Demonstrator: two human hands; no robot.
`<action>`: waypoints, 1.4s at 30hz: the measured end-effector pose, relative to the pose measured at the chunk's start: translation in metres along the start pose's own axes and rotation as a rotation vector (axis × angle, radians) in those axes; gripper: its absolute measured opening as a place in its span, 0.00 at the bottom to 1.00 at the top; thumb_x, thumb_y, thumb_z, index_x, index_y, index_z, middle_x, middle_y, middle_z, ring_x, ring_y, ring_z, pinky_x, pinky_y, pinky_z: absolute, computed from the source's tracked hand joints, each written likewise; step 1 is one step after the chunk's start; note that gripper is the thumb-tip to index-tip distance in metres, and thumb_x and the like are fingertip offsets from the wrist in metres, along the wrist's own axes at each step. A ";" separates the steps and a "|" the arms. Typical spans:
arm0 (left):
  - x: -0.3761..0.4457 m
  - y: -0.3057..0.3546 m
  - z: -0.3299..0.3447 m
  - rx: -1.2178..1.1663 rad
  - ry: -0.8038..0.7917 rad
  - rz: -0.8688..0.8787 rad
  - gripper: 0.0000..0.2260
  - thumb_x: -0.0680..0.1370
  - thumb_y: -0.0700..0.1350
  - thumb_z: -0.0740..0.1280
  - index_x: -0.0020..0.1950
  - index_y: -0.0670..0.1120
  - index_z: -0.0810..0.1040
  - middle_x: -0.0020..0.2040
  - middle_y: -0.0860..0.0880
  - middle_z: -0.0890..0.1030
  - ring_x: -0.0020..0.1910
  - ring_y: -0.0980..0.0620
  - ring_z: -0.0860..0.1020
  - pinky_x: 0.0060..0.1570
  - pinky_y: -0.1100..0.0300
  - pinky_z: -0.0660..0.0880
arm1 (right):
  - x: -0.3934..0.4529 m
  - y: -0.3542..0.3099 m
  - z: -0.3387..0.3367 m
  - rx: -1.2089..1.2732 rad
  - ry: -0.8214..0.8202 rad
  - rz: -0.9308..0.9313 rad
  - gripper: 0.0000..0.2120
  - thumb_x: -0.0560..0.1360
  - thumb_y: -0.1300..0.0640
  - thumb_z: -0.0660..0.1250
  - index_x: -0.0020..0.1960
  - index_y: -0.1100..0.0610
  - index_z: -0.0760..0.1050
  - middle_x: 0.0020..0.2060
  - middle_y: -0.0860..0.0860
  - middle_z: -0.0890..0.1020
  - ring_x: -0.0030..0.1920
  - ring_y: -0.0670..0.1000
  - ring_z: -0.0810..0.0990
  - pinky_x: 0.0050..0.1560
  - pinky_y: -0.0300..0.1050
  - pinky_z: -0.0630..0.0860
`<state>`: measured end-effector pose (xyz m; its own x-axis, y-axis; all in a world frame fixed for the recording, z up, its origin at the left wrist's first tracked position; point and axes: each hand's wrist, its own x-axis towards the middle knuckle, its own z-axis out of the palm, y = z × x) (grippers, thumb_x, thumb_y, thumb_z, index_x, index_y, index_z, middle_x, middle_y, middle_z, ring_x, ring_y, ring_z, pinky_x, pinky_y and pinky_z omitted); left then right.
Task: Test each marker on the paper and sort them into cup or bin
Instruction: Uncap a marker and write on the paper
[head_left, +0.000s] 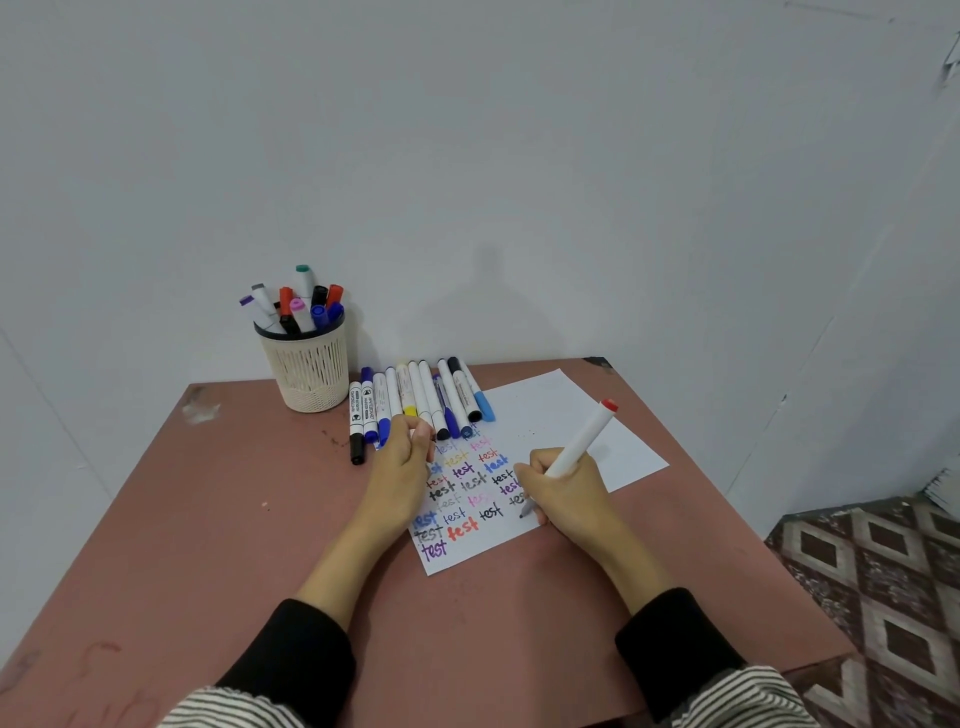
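Here, both hands curled: right hand gripping marker tip-down on paper, left hand pinching cap.

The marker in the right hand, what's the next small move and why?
Probably finish the stroke: the right hand grips the marker with its tip on the paper, near the rows of "test". The left hand holds the sheet steady. Then judge the ink.

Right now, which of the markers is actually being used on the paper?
The white marker with the red end cap, gripped by the right hand, tip on the paper; the others lie in a row or stand in the cup.
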<state>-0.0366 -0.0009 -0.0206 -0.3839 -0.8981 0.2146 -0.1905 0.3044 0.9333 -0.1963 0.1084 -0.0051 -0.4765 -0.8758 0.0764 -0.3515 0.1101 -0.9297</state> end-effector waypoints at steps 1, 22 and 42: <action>0.000 0.000 0.000 0.000 -0.001 0.000 0.13 0.84 0.49 0.51 0.51 0.40 0.68 0.40 0.47 0.71 0.36 0.52 0.66 0.36 0.58 0.66 | 0.000 0.000 0.000 0.002 0.007 0.000 0.16 0.74 0.62 0.66 0.31 0.59 0.64 0.27 0.55 0.65 0.24 0.47 0.70 0.28 0.39 0.69; 0.000 -0.001 -0.001 0.012 -0.029 -0.013 0.13 0.84 0.51 0.52 0.50 0.43 0.69 0.39 0.47 0.71 0.34 0.53 0.66 0.35 0.56 0.66 | 0.001 -0.002 -0.002 -0.018 0.064 0.002 0.15 0.75 0.64 0.64 0.32 0.59 0.63 0.30 0.56 0.65 0.26 0.46 0.68 0.27 0.33 0.68; -0.004 0.009 -0.003 -0.005 -0.026 0.052 0.08 0.81 0.49 0.62 0.56 0.48 0.67 0.40 0.52 0.81 0.26 0.62 0.71 0.34 0.62 0.67 | 0.003 -0.003 0.000 0.096 0.169 -0.029 0.18 0.78 0.56 0.66 0.33 0.61 0.66 0.26 0.54 0.69 0.23 0.40 0.71 0.27 0.29 0.67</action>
<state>-0.0344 0.0043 -0.0118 -0.4168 -0.8724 0.2553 -0.1653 0.3489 0.9225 -0.1964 0.1057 -0.0016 -0.5986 -0.7857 0.1557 -0.2923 0.0333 -0.9558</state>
